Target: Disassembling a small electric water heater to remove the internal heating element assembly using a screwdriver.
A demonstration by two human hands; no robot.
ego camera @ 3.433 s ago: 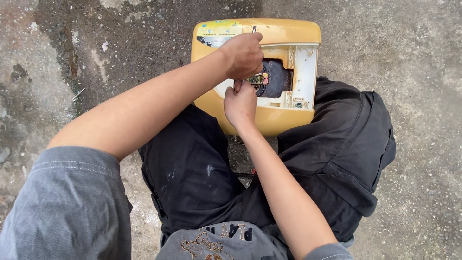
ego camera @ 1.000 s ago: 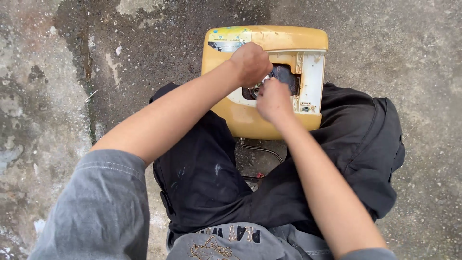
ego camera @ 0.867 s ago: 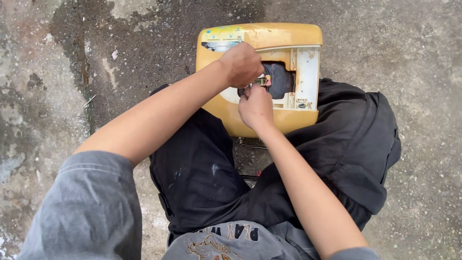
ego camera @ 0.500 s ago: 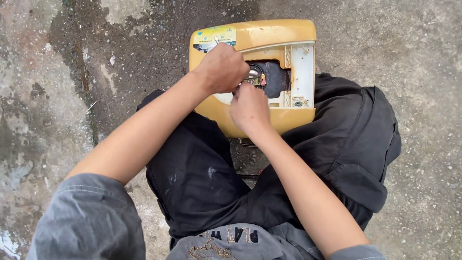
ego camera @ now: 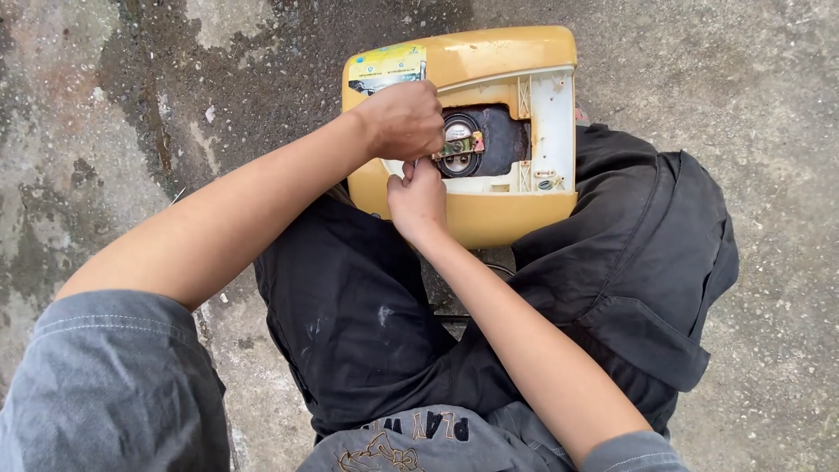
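The concrete floor (ego camera: 105,105) is grey and stained dark. The person sits on it in black trousers (ego camera: 367,315), knees apart. The yellow casing (ego camera: 489,61) rests between the knees, against the legs. Its long axis runs left to right across the view. Its open back faces up toward the camera, and a label (ego camera: 384,65) sits at its far left corner. Inside, a white inner frame (ego camera: 552,122) surrounds a round black speaker (ego camera: 489,144). The left hand (ego camera: 404,118) is closed in a fist just left of the speaker, over the casing's left edge. It appears to grip a thin tool; the tool itself is mostly hidden. The right hand (ego camera: 418,197) lies directly below the left, fingers pinched together at the frame's near edge. Both hands cover the casing's left interior.
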